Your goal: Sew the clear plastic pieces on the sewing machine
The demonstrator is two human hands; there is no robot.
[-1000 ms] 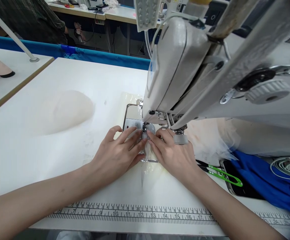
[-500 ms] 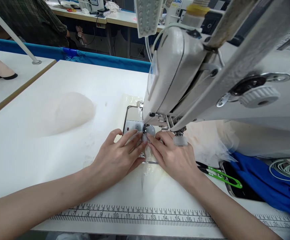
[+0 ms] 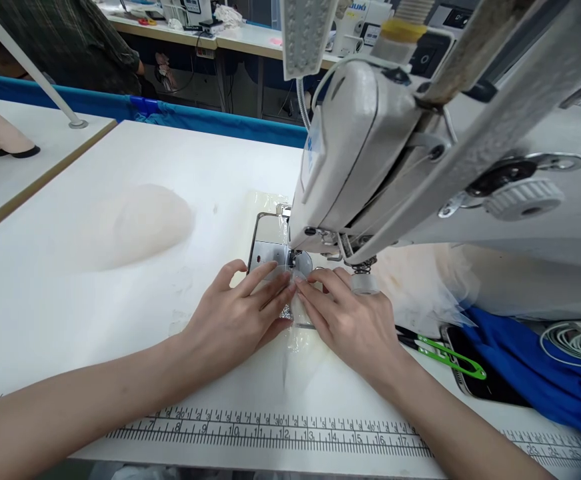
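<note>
My left hand (image 3: 237, 317) lies flat on the white table, fingers stretched toward the needle of the white sewing machine (image 3: 370, 153). Opposite it, my right hand (image 3: 350, 320) also lies flat with its fingers out. Both press on a small sheer, pale fabric piece (image 3: 297, 333) that runs under the presser foot (image 3: 294, 260) over the metal needle plate (image 3: 266, 245). The fingertips of both hands nearly meet just in front of the foot. A glittery strip shows between the hands.
A pale padded cup shape (image 3: 135, 223) lies on the table to the left. Green thread snips (image 3: 443, 353), a phone (image 3: 475, 373) and blue cloth (image 3: 535, 367) sit on the right. A printed ruler (image 3: 280, 433) runs along the near edge. Another person sits at the back left.
Both hands have kept their flat hold on the fabric at the presser foot; they sit slightly nearer me, and the view has shifted a little.
</note>
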